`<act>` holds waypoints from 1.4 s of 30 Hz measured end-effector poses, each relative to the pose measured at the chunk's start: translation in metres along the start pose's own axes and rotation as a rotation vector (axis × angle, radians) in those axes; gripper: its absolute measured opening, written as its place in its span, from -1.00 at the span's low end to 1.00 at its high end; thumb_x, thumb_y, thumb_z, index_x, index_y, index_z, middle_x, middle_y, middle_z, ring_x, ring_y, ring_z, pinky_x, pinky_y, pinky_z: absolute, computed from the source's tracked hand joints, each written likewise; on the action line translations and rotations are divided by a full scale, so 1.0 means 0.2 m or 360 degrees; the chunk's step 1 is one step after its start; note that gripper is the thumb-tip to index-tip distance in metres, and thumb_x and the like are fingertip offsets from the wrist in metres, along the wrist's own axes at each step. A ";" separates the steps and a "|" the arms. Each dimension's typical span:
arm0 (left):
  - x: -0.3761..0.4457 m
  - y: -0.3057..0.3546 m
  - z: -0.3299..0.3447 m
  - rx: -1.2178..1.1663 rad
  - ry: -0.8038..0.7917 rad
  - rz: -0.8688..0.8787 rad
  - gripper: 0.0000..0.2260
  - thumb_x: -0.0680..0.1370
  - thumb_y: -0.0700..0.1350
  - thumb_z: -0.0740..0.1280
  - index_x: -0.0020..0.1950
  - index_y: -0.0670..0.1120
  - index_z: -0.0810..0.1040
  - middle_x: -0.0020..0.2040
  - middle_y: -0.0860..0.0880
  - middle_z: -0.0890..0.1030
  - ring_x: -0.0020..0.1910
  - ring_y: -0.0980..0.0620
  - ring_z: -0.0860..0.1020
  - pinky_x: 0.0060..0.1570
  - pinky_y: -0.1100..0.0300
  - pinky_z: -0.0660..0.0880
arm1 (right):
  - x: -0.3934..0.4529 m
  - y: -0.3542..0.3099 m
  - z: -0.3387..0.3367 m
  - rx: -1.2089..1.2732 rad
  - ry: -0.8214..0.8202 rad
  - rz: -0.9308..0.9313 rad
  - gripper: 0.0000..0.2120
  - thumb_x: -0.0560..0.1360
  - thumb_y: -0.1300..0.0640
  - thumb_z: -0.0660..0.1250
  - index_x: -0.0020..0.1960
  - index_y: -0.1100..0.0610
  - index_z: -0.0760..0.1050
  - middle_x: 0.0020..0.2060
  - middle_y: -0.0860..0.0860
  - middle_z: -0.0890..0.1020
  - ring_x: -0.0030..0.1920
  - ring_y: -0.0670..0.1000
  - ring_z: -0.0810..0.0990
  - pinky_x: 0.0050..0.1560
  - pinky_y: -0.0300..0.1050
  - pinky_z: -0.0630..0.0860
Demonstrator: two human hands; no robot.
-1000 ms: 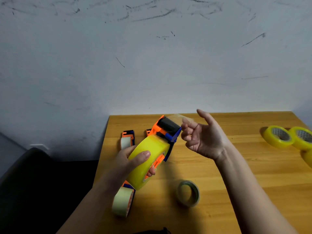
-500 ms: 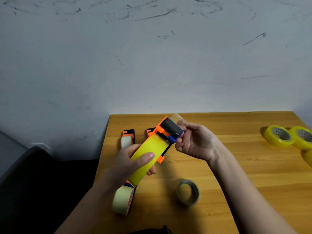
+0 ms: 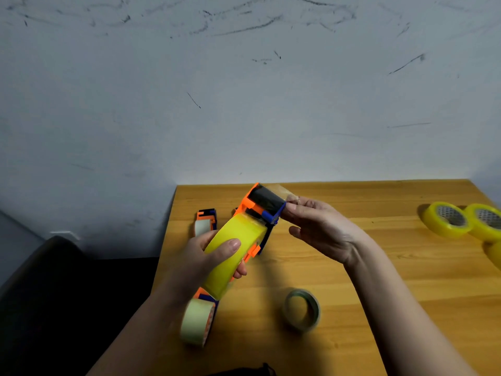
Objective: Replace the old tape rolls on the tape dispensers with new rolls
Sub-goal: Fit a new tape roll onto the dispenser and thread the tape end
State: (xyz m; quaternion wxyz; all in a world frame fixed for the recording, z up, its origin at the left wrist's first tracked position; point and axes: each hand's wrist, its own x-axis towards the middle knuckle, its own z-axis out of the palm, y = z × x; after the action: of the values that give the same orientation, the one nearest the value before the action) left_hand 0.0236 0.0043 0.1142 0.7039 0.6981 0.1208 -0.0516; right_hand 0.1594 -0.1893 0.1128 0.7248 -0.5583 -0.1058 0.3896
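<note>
My left hand grips an orange and blue tape dispenser around the full yellow roll mounted on it, and holds it above the wooden table. My right hand pinches the clear tape end at the dispenser's black roller. A thin, nearly used-up roll lies on the table in front. A second dispenser with a pale roll lies near my left wrist, and a third dispenser lies behind my left hand.
Two new yellow rolls stand at the table's far right, with part of a third at the frame edge. A grey scuffed wall rises behind the table. A dark chair back sits left of the table.
My right hand, first open beside the roller, has closed in and now pinches the tape end at the dispenser's head. The dispenser has tilted slightly in my left hand.
</note>
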 end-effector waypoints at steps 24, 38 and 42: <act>-0.01 0.02 0.04 -0.0040 -0.0037 -0.0042 -0.40 0.16 0.17 0.39 0.04 -0.20 0.54 -0.22 -0.18 0.68 -0.29 -0.04 0.65 -0.31 0.21 0.58 | 0.07 0.06 0.07 -0.0802 0.0885 -0.0769 -0.76 0.56 0.15 0.32 -0.25 0.10 0.36 -0.35 0.08 0.51 -0.34 -0.03 0.51 -0.26 -0.11 0.46; -0.02 0.02 0.04 -0.0038 -0.0075 -0.0035 -0.41 0.19 0.16 0.40 0.04 -0.23 0.54 -0.19 -0.25 0.67 -0.28 -0.07 0.64 -0.29 0.19 0.59 | 0.03 0.05 0.06 -0.1341 0.1007 -0.0798 -0.69 0.54 -0.14 0.26 -0.29 0.00 0.47 -0.39 -0.07 0.58 -0.35 -0.17 0.51 -0.27 -0.07 0.42; -0.02 0.02 0.04 -0.0036 -0.0075 -0.0039 -0.41 0.19 0.17 0.39 0.06 -0.21 0.54 -0.17 -0.25 0.67 -0.25 -0.08 0.65 -0.28 0.19 0.60 | 0.04 0.04 0.05 -0.1014 0.1017 -0.0982 -0.75 0.49 0.08 0.41 0.13 -0.04 0.46 -0.07 -0.10 0.61 -0.16 -0.05 0.56 -0.12 -0.13 0.49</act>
State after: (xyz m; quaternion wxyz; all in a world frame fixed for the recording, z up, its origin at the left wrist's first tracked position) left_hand 0.0209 -0.0038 0.1183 0.7136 0.6872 0.1132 -0.0754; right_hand 0.1544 -0.1758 0.1074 0.5966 -0.7839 -0.1520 -0.0812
